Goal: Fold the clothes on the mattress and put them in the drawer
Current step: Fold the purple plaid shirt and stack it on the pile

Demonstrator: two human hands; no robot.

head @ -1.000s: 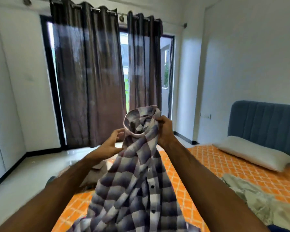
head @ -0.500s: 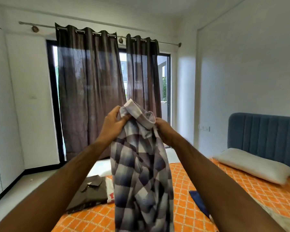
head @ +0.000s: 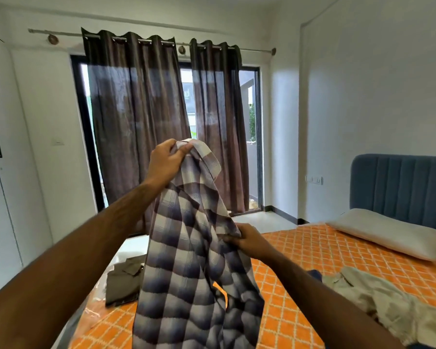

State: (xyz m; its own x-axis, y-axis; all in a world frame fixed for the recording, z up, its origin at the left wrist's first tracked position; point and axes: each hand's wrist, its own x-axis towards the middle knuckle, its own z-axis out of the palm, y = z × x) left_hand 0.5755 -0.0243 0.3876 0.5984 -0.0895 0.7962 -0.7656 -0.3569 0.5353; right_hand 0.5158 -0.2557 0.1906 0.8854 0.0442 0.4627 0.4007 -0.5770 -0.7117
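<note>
From the head camera, the person held the checked shirt up in the air over the mattress, so that it hung free and its own weight pulled the cloth straight for folding. The left hand, at about twelve o'clock, pinched the collar end at the very top; the right hand, lower down at about three o'clock of the shirt, was curled round a bunch of its edge, I would say to find a seam or sleeve. On the mattress, at about eight o'clock, a brown garment lay flat and looked folded; at four o'clock a pale crumpled garment waited, with a pillow beyond it by the blue headboard. No drawer was in view.
</note>
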